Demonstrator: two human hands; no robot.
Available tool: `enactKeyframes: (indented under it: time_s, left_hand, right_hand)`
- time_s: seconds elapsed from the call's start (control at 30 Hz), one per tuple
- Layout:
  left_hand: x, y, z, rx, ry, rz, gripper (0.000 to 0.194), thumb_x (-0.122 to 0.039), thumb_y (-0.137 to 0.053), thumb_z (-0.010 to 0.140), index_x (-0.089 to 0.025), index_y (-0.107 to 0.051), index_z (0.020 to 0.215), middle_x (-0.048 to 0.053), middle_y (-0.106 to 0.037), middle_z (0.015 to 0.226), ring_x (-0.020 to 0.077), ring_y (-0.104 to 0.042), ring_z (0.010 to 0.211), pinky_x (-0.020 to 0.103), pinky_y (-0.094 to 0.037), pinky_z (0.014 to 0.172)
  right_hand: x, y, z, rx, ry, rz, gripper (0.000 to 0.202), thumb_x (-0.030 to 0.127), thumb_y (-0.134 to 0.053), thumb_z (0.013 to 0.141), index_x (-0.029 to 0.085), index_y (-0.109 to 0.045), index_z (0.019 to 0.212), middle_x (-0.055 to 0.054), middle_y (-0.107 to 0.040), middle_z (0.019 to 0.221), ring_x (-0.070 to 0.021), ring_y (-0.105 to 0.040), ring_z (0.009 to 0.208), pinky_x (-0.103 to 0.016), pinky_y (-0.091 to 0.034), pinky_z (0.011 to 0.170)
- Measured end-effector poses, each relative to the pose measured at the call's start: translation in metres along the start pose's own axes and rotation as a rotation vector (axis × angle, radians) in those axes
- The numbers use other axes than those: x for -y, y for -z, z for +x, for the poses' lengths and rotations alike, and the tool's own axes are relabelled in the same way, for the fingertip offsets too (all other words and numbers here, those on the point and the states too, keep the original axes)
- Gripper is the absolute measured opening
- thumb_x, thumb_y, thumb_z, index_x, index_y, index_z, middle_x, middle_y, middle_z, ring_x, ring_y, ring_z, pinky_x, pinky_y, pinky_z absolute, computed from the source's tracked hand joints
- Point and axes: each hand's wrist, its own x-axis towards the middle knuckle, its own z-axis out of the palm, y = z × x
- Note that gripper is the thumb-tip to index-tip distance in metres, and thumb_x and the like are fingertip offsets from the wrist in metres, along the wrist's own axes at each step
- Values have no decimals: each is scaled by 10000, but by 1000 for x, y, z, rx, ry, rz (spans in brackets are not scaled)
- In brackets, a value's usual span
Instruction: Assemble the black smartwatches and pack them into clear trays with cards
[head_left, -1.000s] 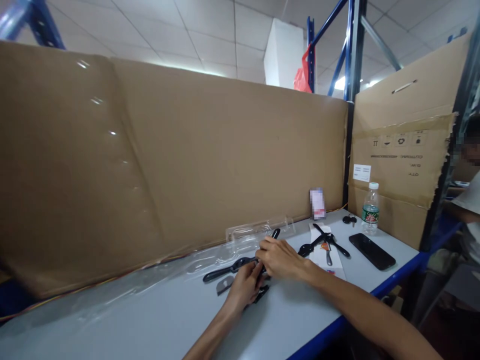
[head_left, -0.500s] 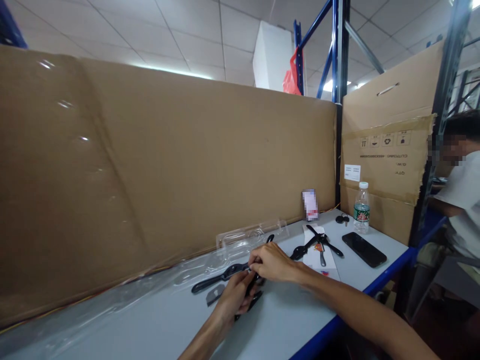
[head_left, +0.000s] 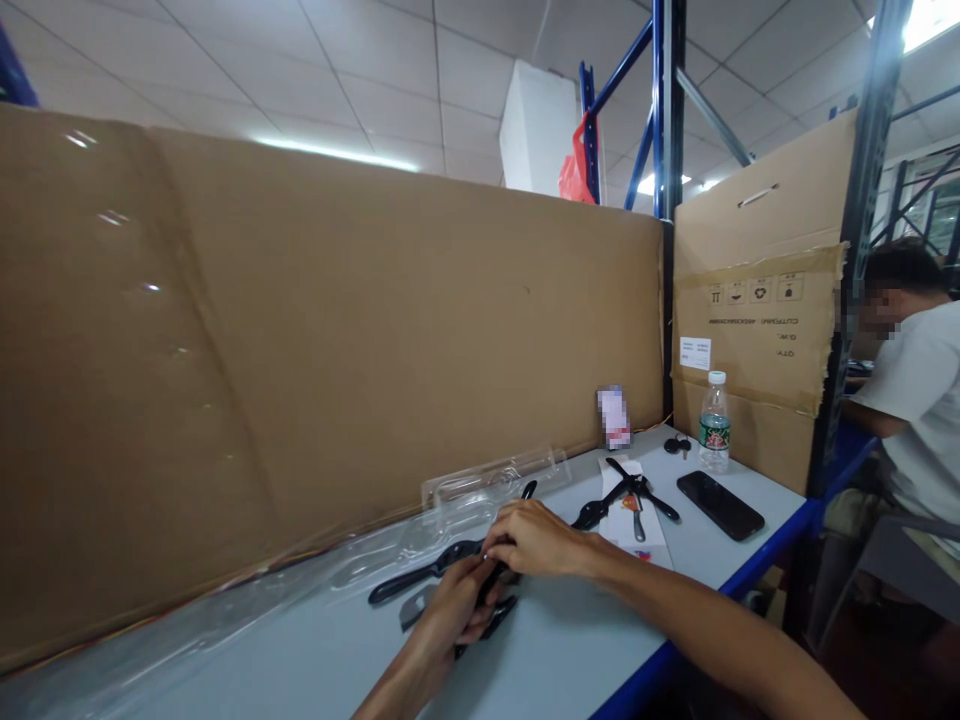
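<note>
My left hand (head_left: 457,605) is closed round a dark, black-handled tool (head_left: 489,588). What kind it is cannot be made out, since my fingers cover most of it. The fingers of my right hand (head_left: 529,538) pinch together at the upper end of the same piece, touching my left fingertips. Just behind my hands lies a long black handle (head_left: 405,583) with a wider part towards its right end. A grey flat piece (head_left: 414,608) lies beside my left hand. Another black tip (head_left: 530,490) sticks up past my right hand, and a black part (head_left: 499,617) shows below my hands.
Clear plastic trays (head_left: 495,475) lie along the cardboard wall (head_left: 390,330). To the right are crossed black-handled tools (head_left: 634,485) on a printed sheet (head_left: 652,545), a black phone (head_left: 720,505), keys (head_left: 675,445), a water bottle (head_left: 715,430) and an upright phone (head_left: 615,418). A person (head_left: 919,350) sits beyond.
The whole view has shifted slightly, so the table things sit a little lower and further left. Both hands stay together on the dark tool, with only a small shift of the fingers.
</note>
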Motion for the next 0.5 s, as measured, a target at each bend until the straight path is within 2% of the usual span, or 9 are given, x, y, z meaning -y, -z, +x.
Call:
enactKeyframes:
  time_s: [0.27,0.5]
  left_hand:
    - [-4,-1,-3,3,15,13,589,-666,-759,467,-197,-487,699,-89,-433,472,13,-244,363,167,-79,378]
    - [-1,3,-3,17,33,-11,559,-607,-791,511,-196,-505,758,-89,-450,498,20,-270,368,166,-55,403]
  right_hand:
    - [-4,0,0,1,26,-4,200,46,-638,868,94,-776,1004,-107,-730,1020,-175,-659,981,-226,-465,873]
    - [-9,2,-1,58,107,-90,208,82,-607,910,138,-762,1038,-84,-728,1063,-191,-636,1045,-273,-428,980]
